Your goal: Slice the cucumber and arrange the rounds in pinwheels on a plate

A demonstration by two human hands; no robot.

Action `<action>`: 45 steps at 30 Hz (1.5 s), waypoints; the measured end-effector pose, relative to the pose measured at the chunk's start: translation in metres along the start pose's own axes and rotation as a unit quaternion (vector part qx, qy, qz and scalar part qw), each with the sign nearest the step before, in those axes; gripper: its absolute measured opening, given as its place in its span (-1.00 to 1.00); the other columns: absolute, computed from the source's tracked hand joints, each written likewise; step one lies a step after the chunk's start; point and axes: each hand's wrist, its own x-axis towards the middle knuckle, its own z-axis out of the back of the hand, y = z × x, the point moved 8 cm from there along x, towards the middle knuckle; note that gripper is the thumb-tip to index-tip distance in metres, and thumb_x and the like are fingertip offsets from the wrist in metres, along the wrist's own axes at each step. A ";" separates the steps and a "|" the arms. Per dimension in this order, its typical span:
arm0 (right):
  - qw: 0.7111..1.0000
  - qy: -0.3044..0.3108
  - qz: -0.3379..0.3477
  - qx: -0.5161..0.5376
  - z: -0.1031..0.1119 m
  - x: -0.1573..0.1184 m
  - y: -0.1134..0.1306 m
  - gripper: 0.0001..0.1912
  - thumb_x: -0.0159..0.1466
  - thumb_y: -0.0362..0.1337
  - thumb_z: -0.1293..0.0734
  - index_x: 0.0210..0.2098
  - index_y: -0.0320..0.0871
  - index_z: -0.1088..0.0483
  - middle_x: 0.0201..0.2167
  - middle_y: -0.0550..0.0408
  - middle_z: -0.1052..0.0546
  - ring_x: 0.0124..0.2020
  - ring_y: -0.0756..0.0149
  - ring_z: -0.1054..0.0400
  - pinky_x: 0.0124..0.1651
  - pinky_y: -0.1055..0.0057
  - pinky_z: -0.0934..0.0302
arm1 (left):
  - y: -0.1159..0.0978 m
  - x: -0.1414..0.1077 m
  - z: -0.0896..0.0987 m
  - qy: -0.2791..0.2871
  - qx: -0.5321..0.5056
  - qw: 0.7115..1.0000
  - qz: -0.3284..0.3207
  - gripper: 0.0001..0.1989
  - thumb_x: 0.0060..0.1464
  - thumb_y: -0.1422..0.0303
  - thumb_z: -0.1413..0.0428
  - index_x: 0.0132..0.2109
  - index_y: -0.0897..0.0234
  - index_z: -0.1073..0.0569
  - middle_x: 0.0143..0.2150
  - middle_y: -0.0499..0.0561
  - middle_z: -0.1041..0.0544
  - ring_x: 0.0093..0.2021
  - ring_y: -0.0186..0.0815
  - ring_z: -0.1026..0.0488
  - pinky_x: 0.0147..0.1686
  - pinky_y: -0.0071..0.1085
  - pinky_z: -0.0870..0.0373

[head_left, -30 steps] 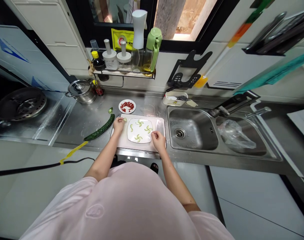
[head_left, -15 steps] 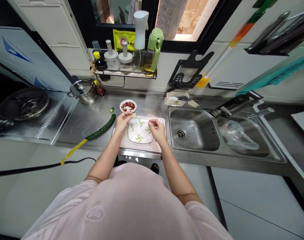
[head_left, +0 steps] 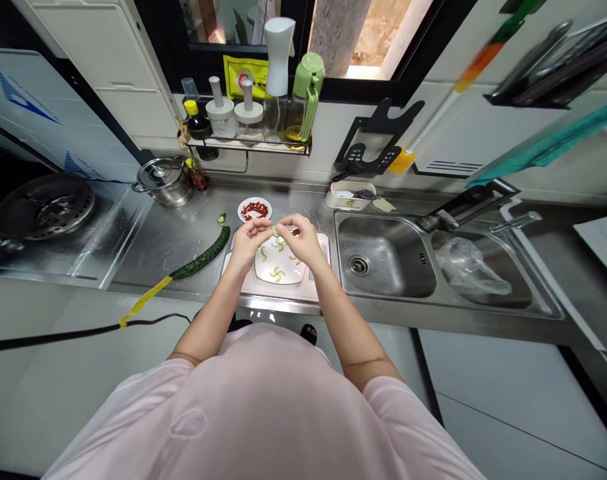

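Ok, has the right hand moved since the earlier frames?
Yes. Against the white plate, the right hand has moved forward and inward, from beside the plate's near right edge to over its far edge, next to the left hand.

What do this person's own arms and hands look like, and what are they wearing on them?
The left hand and right hand are bare, with no gloves, and no watch or bracelet shows at the wrists. A loose pale pink T-shirt has short sleeves ending near the elbows, leaving the forearms bare. Its chest bears a small tone-on-tone mark.
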 end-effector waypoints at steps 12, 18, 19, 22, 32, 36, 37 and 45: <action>0.996 -0.029 -0.051 0.065 0.002 0.000 -0.010 -0.76 0.18 -0.09 -0.31 -0.42 -0.15 -0.42 -0.38 0.10 -0.51 -0.26 0.30 -0.37 -0.27 0.42 -0.23 | 0.051 -0.018 -0.013 0.065 -0.083 0.979 0.173 -0.58 -0.08 0.03 -0.22 -0.24 0.31 -0.47 -0.46 -0.02 -0.47 -0.61 -0.58 -0.25 -0.72 -0.65 0.09; 0.994 -0.017 -0.062 0.094 0.000 -0.001 -0.008 -0.78 0.15 -0.11 -0.33 -0.43 -0.15 -0.42 -0.40 0.11 -0.50 -0.29 0.34 -0.38 -0.32 0.47 -0.24 | 0.059 -0.031 -0.035 0.176 -0.144 0.923 0.310 -0.38 0.00 -0.20 0.00 -0.29 0.33 -0.49 -0.45 0.10 -0.49 -0.59 -0.45 -0.30 -0.72 -0.58 -0.02; 0.993 -0.016 -0.064 0.097 0.000 -0.001 -0.008 -0.78 0.15 -0.11 -0.33 -0.43 -0.16 -0.42 -0.40 0.11 -0.50 -0.29 0.34 -0.38 -0.33 0.47 -0.24 | 0.057 -0.032 -0.036 0.184 -0.150 0.918 0.318 -0.37 0.00 -0.21 0.02 -0.28 0.33 -0.50 -0.44 0.11 -0.49 -0.58 -0.43 -0.32 -0.71 -0.57 -0.05; 0.993 -0.010 -0.062 0.099 -0.001 0.000 -0.010 -0.79 0.14 -0.13 -0.33 -0.43 -0.16 -0.42 -0.41 0.12 -0.50 -0.30 0.35 -0.37 -0.33 0.47 -0.25 | 0.052 -0.032 -0.039 0.190 -0.164 0.911 0.326 -0.37 0.00 -0.21 0.03 -0.26 0.33 -0.49 -0.44 0.11 -0.49 -0.57 -0.41 -0.34 -0.70 -0.55 -0.10; 0.995 0.016 -0.042 0.090 -0.002 -0.001 -0.006 -0.79 0.16 -0.14 -0.31 -0.48 -0.15 -0.41 -0.44 0.13 -0.48 -0.31 0.34 -0.36 -0.29 0.44 -0.23 | 0.051 -0.023 -0.029 0.148 -0.193 0.925 0.292 -0.72 -0.01 0.15 -0.21 -0.25 0.25 -0.44 -0.43 -0.05 -0.45 -0.56 -0.50 -0.31 -0.70 -0.62 -0.04; 0.996 0.007 -0.041 0.077 0.000 -0.001 -0.008 -0.81 0.16 -0.16 -0.32 -0.47 -0.15 -0.42 -0.42 0.13 -0.48 -0.28 0.33 -0.35 -0.25 0.42 -0.22 | 0.047 -0.015 -0.019 0.104 -0.178 0.950 0.235 -0.71 -0.09 0.24 -0.28 -0.25 0.27 -0.41 -0.42 -0.08 -0.45 -0.53 -0.55 -0.34 -0.70 -0.65 -0.03; 0.996 0.005 -0.040 0.075 0.000 -0.001 -0.009 -0.82 0.16 -0.16 -0.32 -0.47 -0.15 -0.41 -0.42 0.13 -0.48 -0.28 0.32 -0.34 -0.24 0.41 -0.22 | 0.044 -0.013 -0.017 0.095 -0.172 0.956 0.217 -0.70 -0.11 0.26 -0.29 -0.26 0.28 -0.40 -0.41 -0.09 -0.45 -0.52 -0.56 -0.36 -0.69 -0.66 -0.04; 0.998 0.008 -0.035 0.059 -0.002 -0.001 -0.011 -0.83 0.16 -0.18 -0.32 -0.48 -0.14 -0.41 -0.41 0.14 -0.50 -0.27 0.32 -0.35 -0.21 0.41 -0.20 | 0.033 -0.003 -0.003 0.033 -0.115 0.985 0.127 -0.63 -0.24 0.33 -0.35 -0.29 0.27 -0.36 -0.41 -0.14 -0.47 -0.47 -0.55 -0.42 -0.57 -0.68 -0.22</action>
